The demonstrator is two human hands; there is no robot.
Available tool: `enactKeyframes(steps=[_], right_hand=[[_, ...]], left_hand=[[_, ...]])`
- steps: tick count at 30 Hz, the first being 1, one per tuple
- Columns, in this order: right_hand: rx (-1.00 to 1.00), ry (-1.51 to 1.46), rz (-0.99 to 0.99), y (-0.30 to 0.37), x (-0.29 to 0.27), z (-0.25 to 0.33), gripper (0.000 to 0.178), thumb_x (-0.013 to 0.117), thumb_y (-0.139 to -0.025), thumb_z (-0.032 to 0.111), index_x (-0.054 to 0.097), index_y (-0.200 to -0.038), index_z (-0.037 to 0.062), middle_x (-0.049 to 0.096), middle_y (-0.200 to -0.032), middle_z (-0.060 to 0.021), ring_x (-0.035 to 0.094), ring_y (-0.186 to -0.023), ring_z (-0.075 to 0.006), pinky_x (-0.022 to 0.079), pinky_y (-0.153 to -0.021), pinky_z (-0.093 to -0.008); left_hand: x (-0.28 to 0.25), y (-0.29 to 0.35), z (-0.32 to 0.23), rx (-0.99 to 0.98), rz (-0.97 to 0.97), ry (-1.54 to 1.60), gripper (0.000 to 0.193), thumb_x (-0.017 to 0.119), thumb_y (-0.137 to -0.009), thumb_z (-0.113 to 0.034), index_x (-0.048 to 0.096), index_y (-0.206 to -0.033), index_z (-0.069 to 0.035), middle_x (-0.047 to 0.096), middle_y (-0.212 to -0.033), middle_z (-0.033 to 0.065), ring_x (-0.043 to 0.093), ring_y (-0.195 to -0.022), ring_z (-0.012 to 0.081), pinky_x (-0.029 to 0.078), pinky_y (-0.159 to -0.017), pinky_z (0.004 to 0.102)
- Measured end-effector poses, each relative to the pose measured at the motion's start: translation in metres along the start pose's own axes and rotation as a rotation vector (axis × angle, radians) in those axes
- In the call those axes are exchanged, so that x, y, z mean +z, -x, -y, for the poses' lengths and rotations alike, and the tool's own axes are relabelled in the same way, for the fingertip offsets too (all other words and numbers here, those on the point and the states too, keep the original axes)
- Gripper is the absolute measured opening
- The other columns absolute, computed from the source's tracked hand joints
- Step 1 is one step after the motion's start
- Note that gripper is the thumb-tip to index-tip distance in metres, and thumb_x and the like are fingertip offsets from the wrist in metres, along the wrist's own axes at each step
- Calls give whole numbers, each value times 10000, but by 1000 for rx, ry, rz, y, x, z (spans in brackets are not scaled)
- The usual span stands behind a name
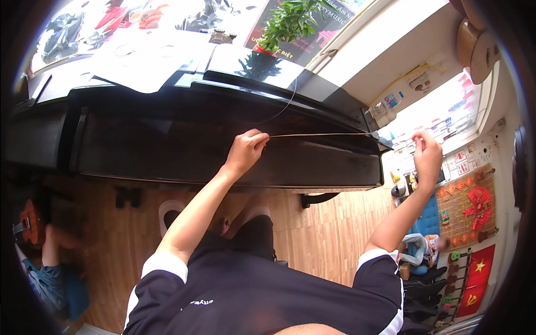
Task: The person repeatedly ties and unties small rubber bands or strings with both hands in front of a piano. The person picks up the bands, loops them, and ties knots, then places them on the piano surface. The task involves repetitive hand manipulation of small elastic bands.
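A thin golden string (318, 134) runs nearly straight across the front of a black upright piano (167, 134). My left hand (245, 153) pinches it between thumb and fingertips. A loose, darker length curves from near that hand up toward the piano's top. Off to the right, my right hand (427, 159) is raised past the piano's end, thumb and fingers closed in a pinch in line with the string. Against the bright background the string fades before those fingertips, but its tautness points to a hold there.
On the piano top lie white paper sheets (139, 61) and a potted green plant (265, 50). At lower left a person (47, 273) sits by a small brown ukulele (32, 221). Another person (427, 248) sits at right, near hanging instruments. An acoustic guitar (474, 50) hangs upper right.
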State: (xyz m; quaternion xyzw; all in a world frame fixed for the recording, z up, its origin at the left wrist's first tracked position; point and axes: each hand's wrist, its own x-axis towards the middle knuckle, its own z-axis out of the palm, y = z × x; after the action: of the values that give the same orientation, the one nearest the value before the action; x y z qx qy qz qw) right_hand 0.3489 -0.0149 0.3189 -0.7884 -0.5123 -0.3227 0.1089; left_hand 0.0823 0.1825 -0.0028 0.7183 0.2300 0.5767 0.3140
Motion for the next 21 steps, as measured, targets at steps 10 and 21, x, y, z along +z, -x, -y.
enactKeyframes(steps=[10,21], right_hand=[[-422,-269,-383,-83,21,66,123,655,-880,18,728,-977,39,730,-950,-91,708,-863,-240,532,-776,-319],[-342,-672,-279,-136,205,116,155,649,-940,212,769,-1006,138,753,-927,-58,729,-796,-202,574,-696,-305]], left_hand=[[11,5,5,143,-14,-306,54,671,-822,-50,700,-867,-59,658,-809,89,670,-685,298,539,-582,381],[10,3,15,-8,67,-575,105,640,-862,-138,743,-858,-119,641,-699,88,669,-657,281,518,-564,406]])
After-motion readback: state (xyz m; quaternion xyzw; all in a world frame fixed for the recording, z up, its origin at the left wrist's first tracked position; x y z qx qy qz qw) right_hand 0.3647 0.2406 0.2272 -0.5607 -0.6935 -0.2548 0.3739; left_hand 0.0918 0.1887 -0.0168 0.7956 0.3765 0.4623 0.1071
